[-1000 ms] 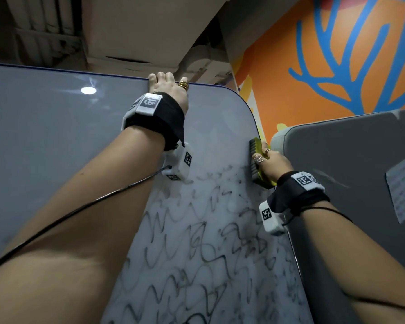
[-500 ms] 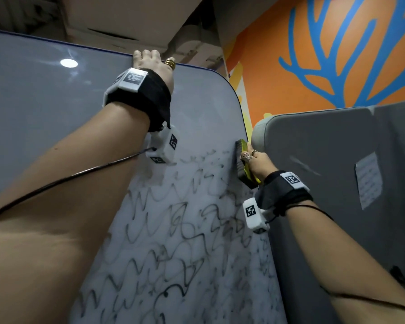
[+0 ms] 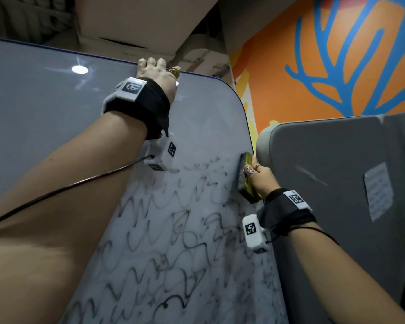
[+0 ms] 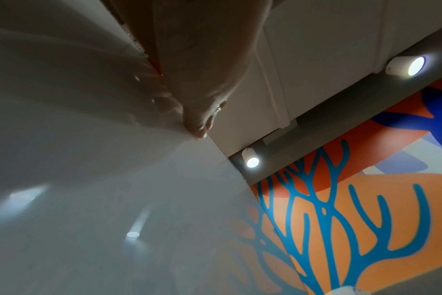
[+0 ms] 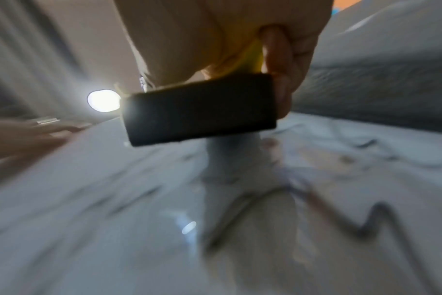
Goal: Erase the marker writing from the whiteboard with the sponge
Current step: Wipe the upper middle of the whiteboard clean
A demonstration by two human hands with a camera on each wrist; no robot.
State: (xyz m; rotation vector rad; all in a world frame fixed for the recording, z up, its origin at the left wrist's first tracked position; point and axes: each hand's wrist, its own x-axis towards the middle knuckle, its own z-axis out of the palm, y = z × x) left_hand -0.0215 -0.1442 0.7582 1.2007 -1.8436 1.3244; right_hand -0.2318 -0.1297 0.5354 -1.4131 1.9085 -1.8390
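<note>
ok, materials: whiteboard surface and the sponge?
Whiteboard: likely glossy glass or enamel; it mirrors a ceiling light and, in the left wrist view, the mural. Sponge: seemingly yellow foam with a darker matte scrubbing layer facing the board; exact fibre unclear. The right hand grips it.

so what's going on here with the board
A person is wiping marker scribbles off a whiteboard. The right hand grips a yellow sponge with its dark side against the board near the right edge, at the top of the scribbles. The left hand holds the board's top edge. The upper part is clean; most of the writing below is still there.
</note>
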